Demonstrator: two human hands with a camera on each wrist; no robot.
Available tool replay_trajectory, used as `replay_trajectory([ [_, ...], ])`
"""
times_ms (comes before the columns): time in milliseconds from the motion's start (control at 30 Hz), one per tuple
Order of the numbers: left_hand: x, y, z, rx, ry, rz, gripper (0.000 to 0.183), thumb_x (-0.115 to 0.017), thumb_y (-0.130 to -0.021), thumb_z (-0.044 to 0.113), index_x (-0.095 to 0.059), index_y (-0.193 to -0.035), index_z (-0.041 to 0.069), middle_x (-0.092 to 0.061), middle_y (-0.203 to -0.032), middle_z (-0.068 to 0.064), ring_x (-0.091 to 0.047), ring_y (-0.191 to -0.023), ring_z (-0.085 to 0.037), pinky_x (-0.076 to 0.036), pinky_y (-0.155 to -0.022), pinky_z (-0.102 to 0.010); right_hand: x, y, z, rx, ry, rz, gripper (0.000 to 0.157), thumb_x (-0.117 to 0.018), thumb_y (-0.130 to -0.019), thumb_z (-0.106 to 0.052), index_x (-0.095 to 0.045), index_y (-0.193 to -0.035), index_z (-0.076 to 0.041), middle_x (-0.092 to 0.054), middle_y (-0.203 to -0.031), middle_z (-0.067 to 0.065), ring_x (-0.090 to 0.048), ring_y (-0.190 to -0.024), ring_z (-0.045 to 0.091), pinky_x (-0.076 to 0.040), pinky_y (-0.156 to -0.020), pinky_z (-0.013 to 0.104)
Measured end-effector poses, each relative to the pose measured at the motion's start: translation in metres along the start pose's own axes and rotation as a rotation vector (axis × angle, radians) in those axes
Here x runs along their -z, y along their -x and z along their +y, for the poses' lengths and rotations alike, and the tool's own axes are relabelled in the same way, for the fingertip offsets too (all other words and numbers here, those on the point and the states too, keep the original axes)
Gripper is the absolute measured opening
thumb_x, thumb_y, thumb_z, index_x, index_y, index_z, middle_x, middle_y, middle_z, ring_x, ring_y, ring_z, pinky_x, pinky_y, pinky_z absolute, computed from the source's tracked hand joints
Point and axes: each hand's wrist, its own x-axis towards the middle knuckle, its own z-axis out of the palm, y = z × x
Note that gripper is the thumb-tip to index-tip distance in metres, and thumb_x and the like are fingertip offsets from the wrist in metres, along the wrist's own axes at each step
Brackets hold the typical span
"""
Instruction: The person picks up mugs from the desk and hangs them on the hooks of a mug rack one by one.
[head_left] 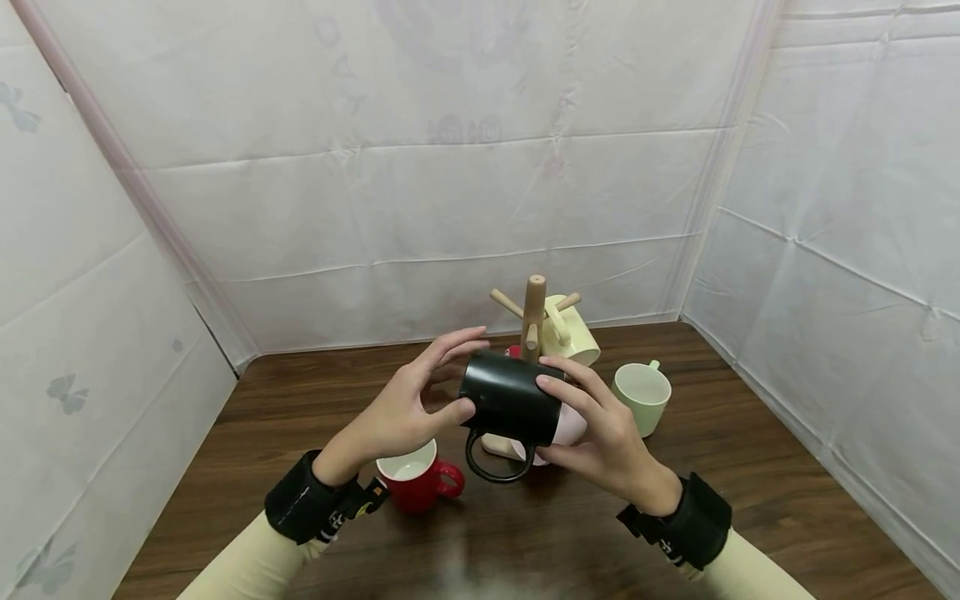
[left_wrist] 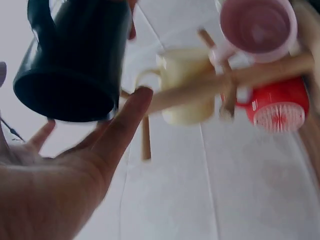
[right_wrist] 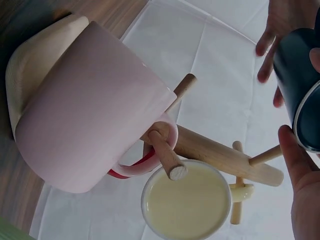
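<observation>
A black mug (head_left: 502, 396) is held on its side above the table, its handle toward the person. My right hand (head_left: 611, 437) grips its right end, fingers over the top and thumb below. At the other end is my left hand (head_left: 408, 404), its fingers extended and spread behind the mug, its thumb at the mug's edge. Just behind stands a wooden mug rack (head_left: 534, 312) with peg arms. On it hang a pale yellow mug (head_left: 573, 337), a pink mug (right_wrist: 95, 110) and a red mug (left_wrist: 280, 102) with a patterned base.
Another red mug (head_left: 412, 492), white inside, stands upright on the brown wooden table (head_left: 315, 392), below the left hand. A pale green mug (head_left: 648, 412) stands upright to the right of the rack. White sheeting (head_left: 450, 208) encloses the table at the back and sides.
</observation>
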Motion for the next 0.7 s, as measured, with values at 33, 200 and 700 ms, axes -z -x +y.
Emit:
replay_trajectory([
  [33, 0.002, 0.0, -0.001, -0.023, -0.019, -0.017, 0.07, -0.066, -0.086, 0.026, -0.029, -0.144, 0.018, -0.041, -0.139, -0.006, -0.049, -0.115, -0.026, -0.048, -0.086, -0.046, 0.0, 0.001, 0.001, -0.009, -0.004, -0.001, 0.068, -0.081, -0.06, -0.007, -0.053, -0.121, 0.003, -0.049, -0.12, 0.028, -0.052, -0.107, 0.034, -0.047, -0.085, 0.033],
  [200, 0.009, 0.001, -0.008, -0.137, -0.192, -0.056, 0.099, -0.078, -0.065, 0.045, -0.029, -0.145, 0.014, -0.027, -0.149, -0.006, -0.034, -0.129, -0.025, -0.041, -0.093, -0.051, 0.003, 0.003, 0.002, -0.04, -0.042, -0.01, 0.069, -0.082, -0.061, -0.01, -0.052, -0.122, 0.005, -0.05, -0.121, 0.027, -0.051, -0.109, 0.034, -0.044, -0.089, 0.032],
  [700, 0.001, -0.003, -0.016, -0.252, -0.278, -0.078, 0.085, -0.083, -0.064, 0.01, -0.04, -0.137, 0.006, -0.034, -0.145, -0.009, -0.035, -0.128, -0.027, -0.037, -0.099, -0.045, 0.008, 0.005, 0.002, -0.163, -0.169, -0.06, 0.071, -0.08, -0.061, -0.004, -0.049, -0.123, 0.008, -0.052, -0.12, 0.021, -0.052, -0.105, 0.027, -0.048, -0.077, 0.022],
])
